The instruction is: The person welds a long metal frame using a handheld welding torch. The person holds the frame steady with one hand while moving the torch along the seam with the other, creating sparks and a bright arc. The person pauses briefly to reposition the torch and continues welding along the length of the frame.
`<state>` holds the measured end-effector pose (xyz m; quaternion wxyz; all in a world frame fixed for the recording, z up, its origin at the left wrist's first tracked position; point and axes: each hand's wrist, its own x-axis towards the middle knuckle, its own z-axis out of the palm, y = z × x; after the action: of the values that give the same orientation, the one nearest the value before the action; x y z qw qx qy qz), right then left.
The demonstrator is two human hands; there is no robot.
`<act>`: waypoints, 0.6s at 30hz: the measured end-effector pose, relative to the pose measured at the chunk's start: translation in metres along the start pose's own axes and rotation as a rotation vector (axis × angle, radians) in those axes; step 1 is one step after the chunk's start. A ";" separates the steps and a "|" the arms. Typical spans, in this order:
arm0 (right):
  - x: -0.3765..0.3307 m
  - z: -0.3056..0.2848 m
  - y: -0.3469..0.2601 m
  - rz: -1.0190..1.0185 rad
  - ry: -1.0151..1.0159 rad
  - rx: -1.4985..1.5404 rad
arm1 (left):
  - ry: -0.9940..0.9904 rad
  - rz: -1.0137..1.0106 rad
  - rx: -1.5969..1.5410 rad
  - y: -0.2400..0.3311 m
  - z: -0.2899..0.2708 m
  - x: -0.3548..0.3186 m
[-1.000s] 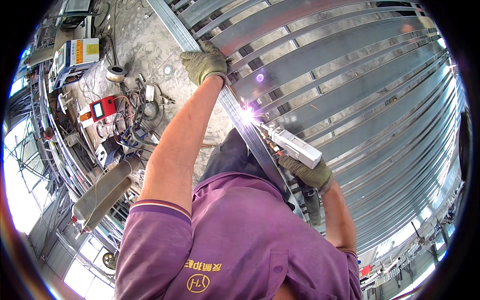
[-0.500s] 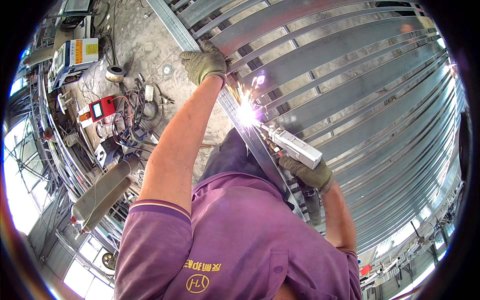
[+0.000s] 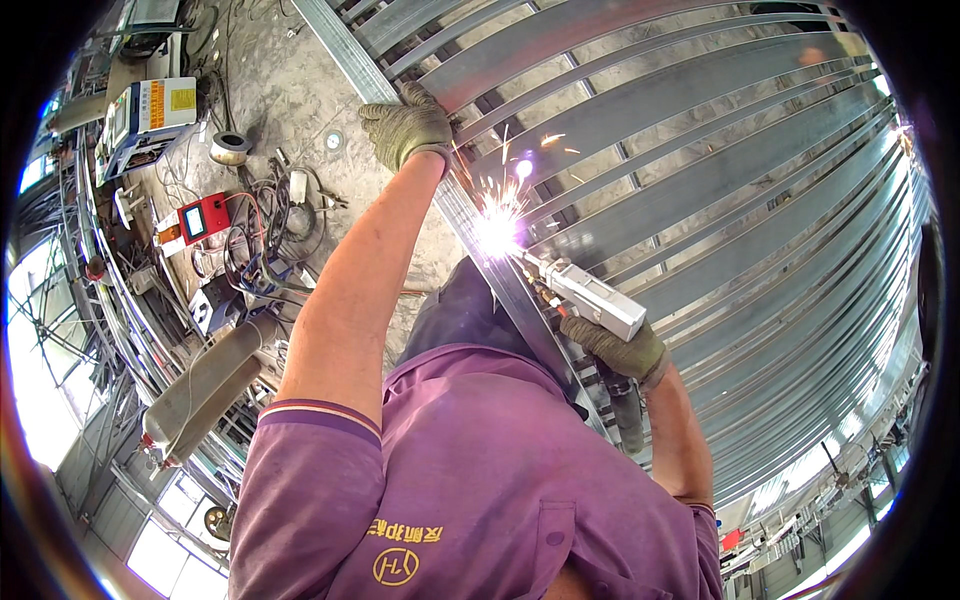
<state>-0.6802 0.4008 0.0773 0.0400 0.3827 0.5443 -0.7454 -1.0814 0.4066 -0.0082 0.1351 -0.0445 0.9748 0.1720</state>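
Note:
A long grey metal rail point(image 3: 345, 50) runs diagonally in front of me, with flat metal slats point(image 3: 590, 122) joining it from the right. My left hand point(image 3: 408, 128), in an olive knit glove, is closed over the rail at a slat's end. In my gloved right hand point(image 3: 622, 352) is a silver-grey welding gun point(image 3: 592, 297), fingers wrapped round its handle. The gun's nozzle points up and left at the rail, where a bright weld glow point(image 3: 497, 232) throws sparks and hides the joint.
Left on the concrete floor lie tangled cables point(image 3: 265, 235), a wire spool point(image 3: 231, 148) and a red device with a screen point(image 3: 205, 217). A boxy white-and-blue machine point(image 3: 150, 110) stands farther left. A long rounded cylinder point(image 3: 210, 385) is nearer me. Slats fill the right side.
The sparks now spread higher and to the right, with separate bright specks above the slats. The welding gun and right hand have shifted very slightly; the left hand stays put.

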 end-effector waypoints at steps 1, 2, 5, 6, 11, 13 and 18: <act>0.000 -0.001 -0.001 0.011 -0.005 0.018 | 0.000 -0.001 0.000 0.000 0.001 0.001; -0.001 -0.001 -0.002 0.022 -0.009 0.037 | 0.000 -0.003 0.000 0.001 0.001 0.001; -0.001 -0.002 0.002 0.009 -0.005 -0.003 | -0.029 -0.015 -0.021 0.004 -0.004 -0.002; -0.002 -0.002 -0.001 0.031 -0.006 0.002 | -0.028 -0.012 -0.020 0.004 -0.003 -0.003; -0.005 -0.001 -0.017 0.092 0.001 0.051 | 0.014 0.019 0.003 -0.002 0.004 0.005; -0.005 -0.003 -0.018 0.138 -0.050 0.019 | 0.028 0.026 0.007 -0.005 0.007 0.006; -0.008 0.000 -0.015 0.139 -0.042 0.053 | 0.001 0.006 -0.002 0.003 0.001 0.001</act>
<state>-0.6816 0.4036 0.0940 0.0929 0.4046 0.4954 -0.7631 -1.0821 0.4095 -0.0087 0.1343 -0.0419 0.9748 0.1732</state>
